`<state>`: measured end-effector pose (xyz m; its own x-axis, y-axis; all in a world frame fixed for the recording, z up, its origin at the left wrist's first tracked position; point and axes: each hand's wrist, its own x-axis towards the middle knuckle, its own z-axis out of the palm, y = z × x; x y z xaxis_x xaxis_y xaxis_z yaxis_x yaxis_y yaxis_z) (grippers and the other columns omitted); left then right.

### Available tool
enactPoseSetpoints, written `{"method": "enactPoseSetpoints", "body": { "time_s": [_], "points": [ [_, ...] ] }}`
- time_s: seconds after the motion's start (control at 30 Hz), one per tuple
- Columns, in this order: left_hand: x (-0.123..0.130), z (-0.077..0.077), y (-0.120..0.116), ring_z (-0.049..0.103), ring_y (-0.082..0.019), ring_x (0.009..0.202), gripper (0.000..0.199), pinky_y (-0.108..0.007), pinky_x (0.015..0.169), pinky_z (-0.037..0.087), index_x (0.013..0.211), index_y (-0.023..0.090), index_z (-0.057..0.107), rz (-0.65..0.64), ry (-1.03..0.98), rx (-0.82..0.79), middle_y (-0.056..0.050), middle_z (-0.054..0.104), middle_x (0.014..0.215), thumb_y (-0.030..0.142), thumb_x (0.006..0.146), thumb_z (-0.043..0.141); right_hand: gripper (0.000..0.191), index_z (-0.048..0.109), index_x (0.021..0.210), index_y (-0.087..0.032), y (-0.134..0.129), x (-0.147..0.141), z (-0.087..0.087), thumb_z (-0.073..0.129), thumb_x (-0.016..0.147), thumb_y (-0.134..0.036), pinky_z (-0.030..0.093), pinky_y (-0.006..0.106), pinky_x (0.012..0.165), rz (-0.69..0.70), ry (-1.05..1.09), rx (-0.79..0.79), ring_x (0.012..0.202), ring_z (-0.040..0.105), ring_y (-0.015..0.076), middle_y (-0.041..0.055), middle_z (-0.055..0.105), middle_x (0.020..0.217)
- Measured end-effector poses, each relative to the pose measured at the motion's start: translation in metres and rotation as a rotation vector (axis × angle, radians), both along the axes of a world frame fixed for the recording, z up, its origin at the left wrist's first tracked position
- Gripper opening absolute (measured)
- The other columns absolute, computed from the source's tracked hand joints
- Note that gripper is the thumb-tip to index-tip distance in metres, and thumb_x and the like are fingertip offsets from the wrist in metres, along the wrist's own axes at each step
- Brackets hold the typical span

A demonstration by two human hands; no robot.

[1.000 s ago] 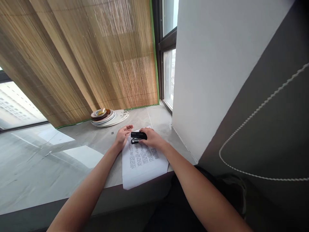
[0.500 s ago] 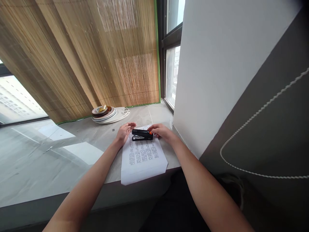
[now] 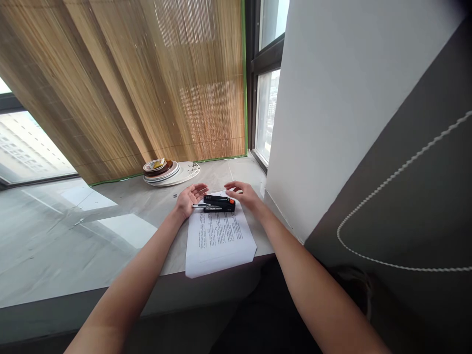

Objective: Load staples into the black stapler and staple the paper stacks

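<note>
A black stapler [image 3: 220, 202] with an orange button at its right end lies across printed sheets of paper [image 3: 220, 246]. A thin metal piece [image 3: 199, 205] sticks out of the stapler's left end. My left hand [image 3: 189, 199] is beside that end, palm turned inward and fingers apart, and the metal piece reaches to it; whether they touch I cannot tell. Just behind the orange button, my right hand [image 3: 243, 192] hovers with its fingers curved and apart, holding nothing. A small dark item [image 3: 175, 195], too small to name, rests left of my left hand.
Stacked plates [image 3: 162, 172] stand at the back of the grey ledge [image 3: 84, 255], below a bamboo blind [image 3: 177, 88]. A white wall [image 3: 324, 88] rises on the right, where a beaded cord [image 3: 354, 211] hangs. The paper overhangs the ledge's front edge.
The metal piece has slid out of the stapler's left end towards my left hand. My right hand has come off the orange button and its fingers have spread.
</note>
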<state>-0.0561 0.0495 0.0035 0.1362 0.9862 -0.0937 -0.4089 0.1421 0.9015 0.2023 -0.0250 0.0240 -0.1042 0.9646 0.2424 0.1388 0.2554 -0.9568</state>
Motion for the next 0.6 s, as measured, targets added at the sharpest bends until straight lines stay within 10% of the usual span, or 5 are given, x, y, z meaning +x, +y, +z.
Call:
{"method": "enactPoseSetpoints", "body": {
  "time_s": [0.3,0.6],
  "points": [
    [-0.001,0.004,-0.003,0.073,-0.028,0.120,0.035,-0.044,0.114,0.051,0.110,0.009,0.076,0.020,-0.034,0.035,-0.020,0.075,0.128,0.029,0.101,0.050,0.029,0.083,0.105,-0.025,-0.001,-0.027,-0.014,0.085,0.077,-0.019,0.051,0.031,0.084,-0.074,-0.482,0.288,0.087,0.068,0.0209,0.0003,0.078,0.088],
    [-0.001,0.021,-0.020,0.068,-0.036,0.128,0.053,-0.057,0.110,0.054,0.136,0.005,0.063,-0.227,-0.249,-0.061,-0.026,0.068,0.139,0.043,0.111,0.037,0.034,0.075,0.122,-0.022,-0.008,-0.045,-0.009,0.056,0.101,-0.003,0.049,0.041,0.099,-0.144,-0.827,1.051,0.108,0.062,0.0233,0.0059,0.078,0.117]
  ]
}}
